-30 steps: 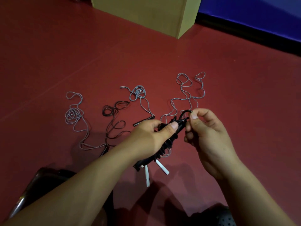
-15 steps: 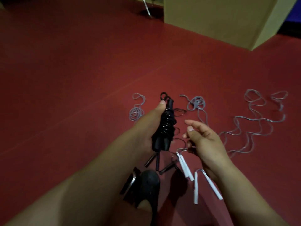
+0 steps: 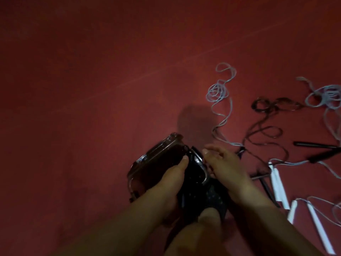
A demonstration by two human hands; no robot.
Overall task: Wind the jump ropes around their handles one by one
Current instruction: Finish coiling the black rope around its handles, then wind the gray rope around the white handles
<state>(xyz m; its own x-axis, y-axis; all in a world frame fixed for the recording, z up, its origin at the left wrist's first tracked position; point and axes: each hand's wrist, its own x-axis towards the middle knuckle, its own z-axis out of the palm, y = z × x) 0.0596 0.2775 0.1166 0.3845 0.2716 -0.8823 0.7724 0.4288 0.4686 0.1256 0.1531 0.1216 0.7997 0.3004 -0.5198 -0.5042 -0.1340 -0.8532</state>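
Since half a second earlier our view had swung left and down, so the loose ropes that lay ahead of us now sat at the right edge, and both hands had dropped low over a clear plastic box [image 3: 156,163] on the red floor [image 3: 92,89]. Our left hand [image 3: 166,183] was curled around the wound black jump rope [image 3: 193,182], thumb along its top, holding it at the box's open side; blur kept us from telling whether the bundle was inside the box or just at its rim. Our right hand [image 3: 224,163] had its fingers loosely bent, touching the dark rim beside the bundle, and we could not tell whether it gripped anything. To the right, a grey rope [image 3: 218,93] lay in loose coils, a black rope [image 3: 265,115] tangled beyond it, with white handles [image 3: 278,185] and black handles [image 3: 317,145] scattered near the edge.
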